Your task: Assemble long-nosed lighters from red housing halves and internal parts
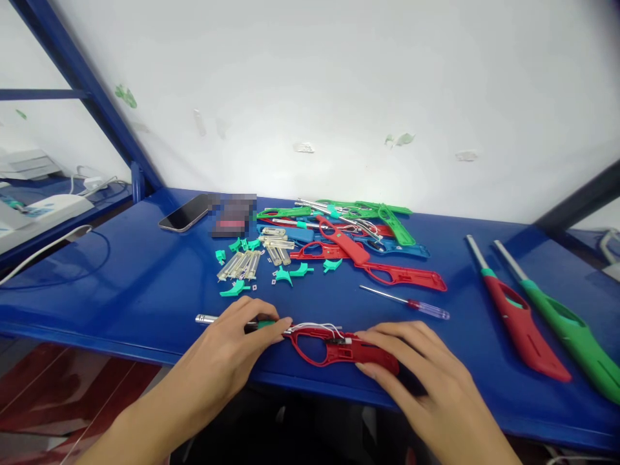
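A red lighter shell half lies at the table's front edge with its inside facing up. White wires run along its top to a small black part in the handle. My left hand grips the metal lighter tube near its green collar, at the shell's left end. On the right, my right hand holds the shell's handle end between thumb and fingers. Just beyond the shell lies a screwdriver with a clear purple handle.
Green triggers and clear fuel tanks lie beyond my left hand. Red, green and blue shell halves are piled toward the wall. A red lighter and a green lighter lie right. A phone rests back left.
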A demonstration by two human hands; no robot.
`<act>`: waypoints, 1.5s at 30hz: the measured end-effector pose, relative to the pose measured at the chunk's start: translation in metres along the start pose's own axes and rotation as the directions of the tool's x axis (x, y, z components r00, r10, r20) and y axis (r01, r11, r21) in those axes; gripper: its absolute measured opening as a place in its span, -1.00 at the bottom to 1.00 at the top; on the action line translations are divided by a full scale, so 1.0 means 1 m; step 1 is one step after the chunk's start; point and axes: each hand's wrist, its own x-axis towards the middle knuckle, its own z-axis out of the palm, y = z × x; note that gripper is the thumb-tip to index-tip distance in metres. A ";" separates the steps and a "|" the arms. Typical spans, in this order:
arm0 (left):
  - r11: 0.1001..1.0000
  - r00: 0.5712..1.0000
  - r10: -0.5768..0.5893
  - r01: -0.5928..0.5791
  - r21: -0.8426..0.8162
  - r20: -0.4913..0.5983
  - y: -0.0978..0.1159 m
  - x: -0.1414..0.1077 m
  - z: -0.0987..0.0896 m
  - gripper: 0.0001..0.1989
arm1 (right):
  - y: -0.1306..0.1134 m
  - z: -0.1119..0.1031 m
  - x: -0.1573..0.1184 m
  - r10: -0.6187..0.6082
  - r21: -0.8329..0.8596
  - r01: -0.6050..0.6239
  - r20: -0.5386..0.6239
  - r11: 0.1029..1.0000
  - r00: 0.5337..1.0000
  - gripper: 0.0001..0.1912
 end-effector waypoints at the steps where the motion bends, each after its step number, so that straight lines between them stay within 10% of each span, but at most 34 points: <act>1: 1.000 1.000 0.010 -0.010 0.019 0.006 0.001 0.000 -0.001 -0.57 | -0.001 0.000 0.000 0.005 0.004 -0.005 0.007 1.000 1.000 -0.76; 32: 0.944 0.987 -0.134 0.155 -0.292 0.091 0.028 0.047 0.017 -0.83 | -0.004 -0.002 -0.003 0.055 0.035 -0.057 0.053 0.998 0.997 -0.75; 45: 0.987 1.000 -0.025 0.027 -0.160 0.013 0.030 0.040 0.021 -0.75 | -0.004 -0.003 -0.002 0.067 0.043 -0.070 0.063 0.997 0.996 -0.77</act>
